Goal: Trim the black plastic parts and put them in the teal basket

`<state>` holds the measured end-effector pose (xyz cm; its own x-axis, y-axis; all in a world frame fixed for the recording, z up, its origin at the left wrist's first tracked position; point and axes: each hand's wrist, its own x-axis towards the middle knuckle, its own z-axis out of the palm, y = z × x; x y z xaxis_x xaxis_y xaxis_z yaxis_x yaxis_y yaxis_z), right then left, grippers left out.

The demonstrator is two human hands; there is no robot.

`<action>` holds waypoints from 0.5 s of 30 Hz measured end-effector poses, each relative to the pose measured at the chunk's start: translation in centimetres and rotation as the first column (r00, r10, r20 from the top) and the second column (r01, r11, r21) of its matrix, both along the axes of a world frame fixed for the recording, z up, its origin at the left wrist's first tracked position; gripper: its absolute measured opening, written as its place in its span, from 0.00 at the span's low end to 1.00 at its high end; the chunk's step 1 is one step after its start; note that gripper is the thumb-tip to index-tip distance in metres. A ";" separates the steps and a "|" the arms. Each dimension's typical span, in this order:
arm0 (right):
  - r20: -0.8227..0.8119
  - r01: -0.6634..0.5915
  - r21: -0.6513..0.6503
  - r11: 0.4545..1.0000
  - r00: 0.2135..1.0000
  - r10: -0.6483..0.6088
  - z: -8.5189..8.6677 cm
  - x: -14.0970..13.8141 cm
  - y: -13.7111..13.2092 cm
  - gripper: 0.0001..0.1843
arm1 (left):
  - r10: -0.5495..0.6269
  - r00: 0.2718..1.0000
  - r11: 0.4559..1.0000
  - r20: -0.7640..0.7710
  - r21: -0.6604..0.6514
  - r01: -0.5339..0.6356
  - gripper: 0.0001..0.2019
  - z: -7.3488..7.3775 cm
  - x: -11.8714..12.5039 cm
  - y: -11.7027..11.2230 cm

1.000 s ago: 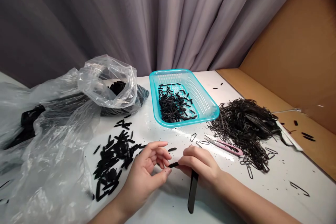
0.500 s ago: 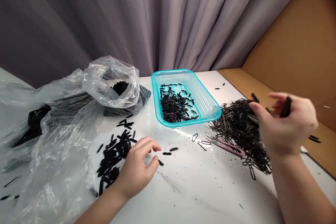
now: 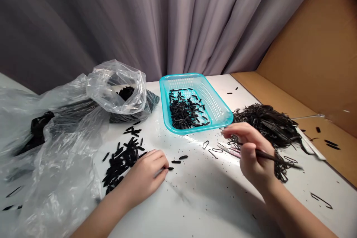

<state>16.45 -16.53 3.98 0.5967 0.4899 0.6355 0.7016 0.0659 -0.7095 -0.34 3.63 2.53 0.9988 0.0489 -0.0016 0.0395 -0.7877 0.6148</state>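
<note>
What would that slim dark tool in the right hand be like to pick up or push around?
The slim dark tool seems stiff, since it sticks out straight beyond the right hand without sagging. It's probably light, being so thin. Pushed at one end, something this long and narrow would likely swivel.

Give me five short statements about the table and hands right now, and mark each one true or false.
1. The bag is left of the basket. True.
2. The right hand is inside the basket. False: it is outside, holding a dark tool.
3. The left hand has a black piece at its fingertips. True.
4. The basket is red. False: it is blue.
5. The pink scissors lie in the basket. False: they lie on the table.
</note>
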 end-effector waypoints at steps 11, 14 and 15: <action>-0.674 -0.537 0.198 0.820 0.533 0.512 -2.0 -1.5 1.3 0.24 | 0.386 0.891 0.378 -0.240 -0.840 -0.389 0.03 0.2 0.1 -1.3; -0.722 -0.493 0.201 0.846 0.509 0.468 -2.5 -2.2 2.0 0.11 | 0.331 0.906 0.255 -0.265 -0.899 -0.357 0.03 0.2 0.3 -2.1; -0.731 -0.480 0.189 0.857 0.514 0.449 -2.6 -2.5 2.3 0.11 | 0.316 0.911 0.232 -0.266 -0.909 -0.346 0.03 0.1 0.3 -2.3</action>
<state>13.99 -14.25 1.36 0.5236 0.8488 0.0737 -0.1753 0.1920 -0.9656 -0.04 1.29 2.65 0.8932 0.3251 -0.3107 0.1701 0.3952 0.9027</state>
